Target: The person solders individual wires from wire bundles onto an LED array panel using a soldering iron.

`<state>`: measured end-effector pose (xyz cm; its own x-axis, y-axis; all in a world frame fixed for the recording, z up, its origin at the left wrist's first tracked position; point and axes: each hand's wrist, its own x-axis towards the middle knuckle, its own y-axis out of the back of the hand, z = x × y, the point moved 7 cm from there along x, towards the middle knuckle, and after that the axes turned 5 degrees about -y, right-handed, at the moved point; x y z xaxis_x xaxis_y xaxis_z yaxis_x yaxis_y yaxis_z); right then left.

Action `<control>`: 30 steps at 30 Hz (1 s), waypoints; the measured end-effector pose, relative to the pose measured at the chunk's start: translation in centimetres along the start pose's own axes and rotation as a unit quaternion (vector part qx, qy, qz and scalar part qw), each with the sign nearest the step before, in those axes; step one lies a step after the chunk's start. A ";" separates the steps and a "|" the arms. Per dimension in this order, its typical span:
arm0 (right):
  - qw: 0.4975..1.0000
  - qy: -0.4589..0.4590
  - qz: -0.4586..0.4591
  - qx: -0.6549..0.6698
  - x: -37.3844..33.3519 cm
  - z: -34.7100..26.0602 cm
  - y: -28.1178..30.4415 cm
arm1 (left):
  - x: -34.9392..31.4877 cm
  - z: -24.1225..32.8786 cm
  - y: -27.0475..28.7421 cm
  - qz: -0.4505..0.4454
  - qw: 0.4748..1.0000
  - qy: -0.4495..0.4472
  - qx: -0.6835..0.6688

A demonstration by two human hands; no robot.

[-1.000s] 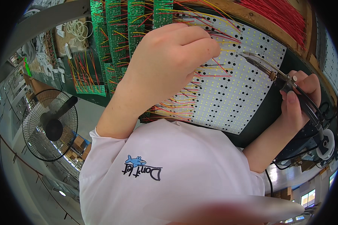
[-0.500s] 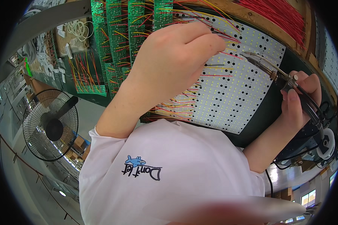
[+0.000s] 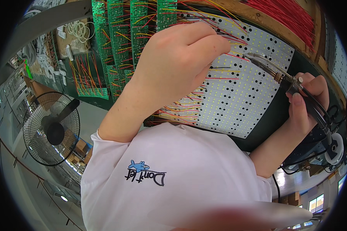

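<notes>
Slim green circuit boards (image 3: 119, 46) lie left, a bundle of long red wires (image 3: 287, 19) far right. The left hand (image 3: 181, 61), pinching a thin red wire (image 3: 237, 57), blocks part of the white dotted LED panel (image 3: 235, 98); its end points right, toward the metal-tipped soldering iron (image 3: 287, 84) gripped by the right hand (image 3: 301, 113).

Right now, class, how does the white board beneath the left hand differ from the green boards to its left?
The white board spans a broad area; each of the green boards is a narrow strip. The white board has black round dots; the green boards have pale specks. Red and yellow wires lie over both.
</notes>
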<state>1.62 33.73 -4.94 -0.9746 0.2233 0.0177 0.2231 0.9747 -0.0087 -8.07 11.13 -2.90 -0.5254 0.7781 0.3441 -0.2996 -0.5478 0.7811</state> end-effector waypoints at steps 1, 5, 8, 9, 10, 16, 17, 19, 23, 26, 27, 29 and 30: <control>1.000 -0.003 0.004 -0.008 0.0 0.0 0.0 | 0.0 0.0 0.0 -0.002 1.000 0.000 0.001; 1.000 -0.006 0.004 -0.012 0.0 0.0 0.0 | 0.0 0.0 0.0 -0.003 1.000 0.003 0.004; 1.000 -0.006 0.003 -0.014 0.0 0.0 -0.1 | 0.0 0.0 0.0 -0.001 1.000 0.006 0.002; 1.000 -0.004 0.005 -0.011 0.0 0.0 -0.1 | 0.0 0.0 0.0 0.001 1.000 0.004 0.004; 1.000 -0.002 0.006 -0.007 -0.1 0.0 -0.2 | 0.0 0.0 0.0 0.002 1.000 0.002 0.006; 1.000 0.000 -0.001 0.001 0.0 0.0 0.0 | 0.0 -0.1 -0.1 -0.005 1.000 0.001 0.004; 1.000 0.000 -0.002 0.001 -0.1 0.0 0.1 | -0.1 -0.1 -0.1 -0.005 1.000 0.002 0.004; 0.999 -0.012 0.004 0.048 -0.3 0.4 0.7 | -0.1 -0.1 -0.1 -0.007 1.000 0.004 0.011; 0.997 -0.009 -0.011 0.070 -0.3 0.8 1.6 | 0.0 0.0 -0.2 -0.005 1.000 0.000 0.004; 0.998 -0.007 -0.013 0.061 -0.4 0.8 1.7 | 0.3 0.4 -0.3 -0.011 0.999 -0.005 -0.034; 0.998 -0.002 -0.015 0.065 -0.3 0.8 1.8 | 0.3 0.5 -0.3 -0.024 0.999 -0.010 -0.038; 0.997 0.002 -0.018 0.069 -0.4 0.7 1.7 | 0.1 0.7 -0.5 -0.038 0.998 -0.014 -0.042; 0.998 -0.003 -0.016 0.062 -0.5 0.7 1.7 | 0.1 0.7 -0.6 -0.034 0.999 0.001 -0.032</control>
<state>2.48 35.29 -5.62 -0.9812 0.1925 0.0137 0.1890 0.9730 -0.1324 -7.43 11.72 -2.95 -0.5036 0.8134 0.2912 -0.3841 -0.5127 0.7679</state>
